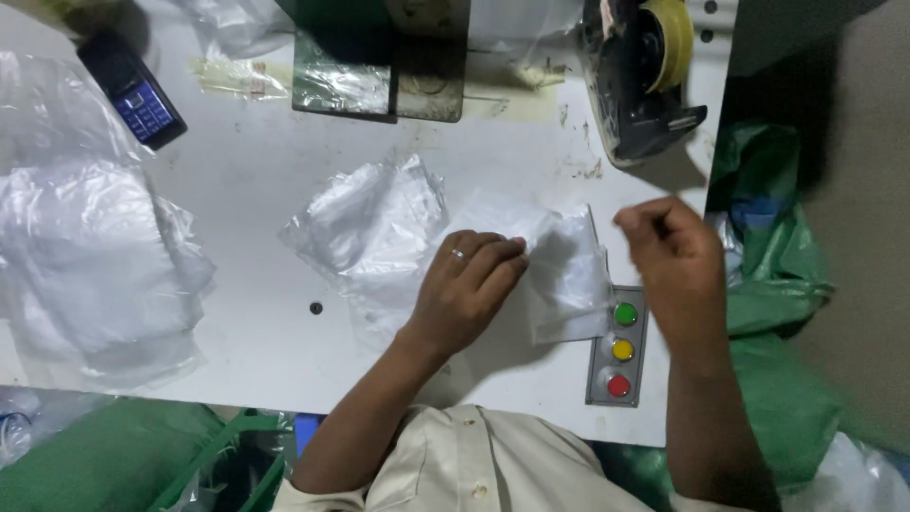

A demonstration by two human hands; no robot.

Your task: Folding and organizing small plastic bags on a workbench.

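My left hand (pixel 466 289), with a ring on one finger, lies flat on a clear plastic bag (pixel 569 270) on the white table (pixel 256 180) and presses it down. My right hand (pixel 675 261) hovers just right of the bag with its fingers curled in; whether it pinches anything I cannot tell. A crumpled clear bag (pixel 374 223) lies just left of my left hand.
A grey button panel (pixel 618 349) with green, yellow and red buttons sits at the table's front edge. A tape dispenser (pixel 640 71) stands at the back right, a dark phone (pixel 133 90) at the back left. A pile of clear bags (pixel 90 256) lies left. Green sacks (pixel 773 275) hang right.
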